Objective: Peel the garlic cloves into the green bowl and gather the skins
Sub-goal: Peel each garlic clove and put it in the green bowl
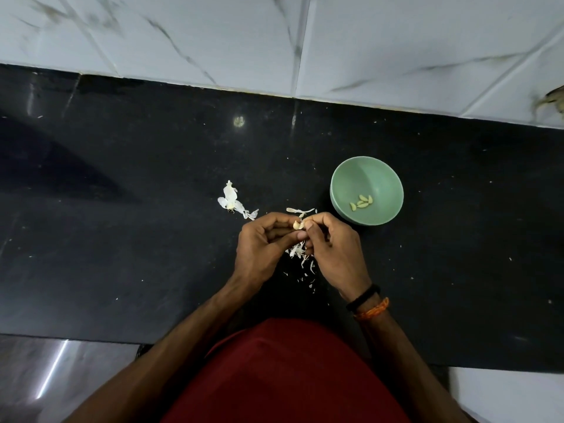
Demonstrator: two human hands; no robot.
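Left hand (265,239) and right hand (332,244) together, both pinching one pale, partly skinned garlic clove (297,225) | round green bowl (345,175) holding peeled cloves (361,203): counter (122,239), just beyond right hand | papery white skins (300,254): beneath hands.

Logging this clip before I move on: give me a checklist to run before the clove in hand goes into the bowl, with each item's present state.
1. Clove held by both hands, left hand and right hand: ok.
2. Clove fully peeled: cannot tell, the fingers cover much of it.
3. Green bowl upright, within the right hand's reach: ok.
4. Bowl holds only peeled cloves: ok.
5. Skins gathered: not ok, scattered on the black counter.
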